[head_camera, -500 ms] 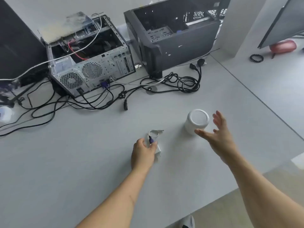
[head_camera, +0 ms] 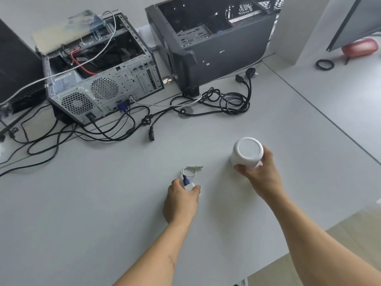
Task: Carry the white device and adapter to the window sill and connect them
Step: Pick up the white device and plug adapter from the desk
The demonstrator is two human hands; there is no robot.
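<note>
- The right hand (head_camera: 260, 172) is wrapped around the side of the white, rounded cylindrical plastic device (head_camera: 246, 152), thumb on the near wall and fingers curled round the far right side.
- The device stands on the pale grey table top (head_camera: 103, 213); whether it is lifted clear cannot be told. Its flat round top faces the camera and stays uncovered, and most of its body sits above and to the left of the palm.
- The left hand (head_camera: 180, 200) is closed over the small white plastic power adapter (head_camera: 190, 186), pinching it between thumb and fingers, low on the table.
- The adapter's block is mostly hidden under the fingers; its thin white cable, coiled in a small loop (head_camera: 189, 171) with a blue tie, sticks out beyond the fingertips, away from the person.
- The two hands are well apart, the adapter to the left of the device.
- Farther back stand an open silver computer case (head_camera: 99, 79) and a black computer case (head_camera: 216, 42), with black power cables (head_camera: 226, 102) spread before them.
</note>
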